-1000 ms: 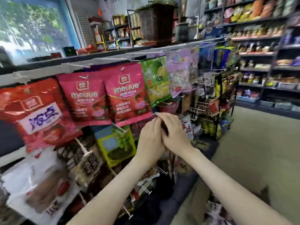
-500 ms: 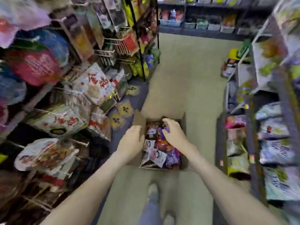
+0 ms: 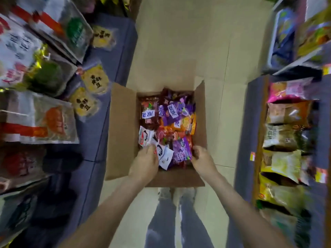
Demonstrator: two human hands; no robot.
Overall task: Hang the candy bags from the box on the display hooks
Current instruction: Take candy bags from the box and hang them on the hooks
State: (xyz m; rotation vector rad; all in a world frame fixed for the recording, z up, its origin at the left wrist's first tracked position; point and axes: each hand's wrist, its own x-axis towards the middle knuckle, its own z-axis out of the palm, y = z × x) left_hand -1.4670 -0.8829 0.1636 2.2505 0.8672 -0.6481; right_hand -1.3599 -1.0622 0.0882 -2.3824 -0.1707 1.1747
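Can't read a thing on the candy bags [image 3: 176,120] in the box [image 3: 121,133], way too smeared. Can't see the fingertips of the left hand [image 3: 145,164], buried among the bags. Same with the right hand [image 3: 201,159]: fingers [image 3: 196,151] curled at the purple bag [image 3: 180,151], no telling what either grips. Losing the hanging packs [image 3: 35,51] to blur and the frame edge. Barely making out the shoes [image 3: 186,193], just pale smudges.

Bare forearms [image 3: 107,203], faded blue jeans [image 3: 161,221], pale sneakers [image 3: 165,192].

Nothing really legible here tbh: candy bags [image 3: 172,111] in the box [image 3: 121,131] show blue lettering, way too blurry.
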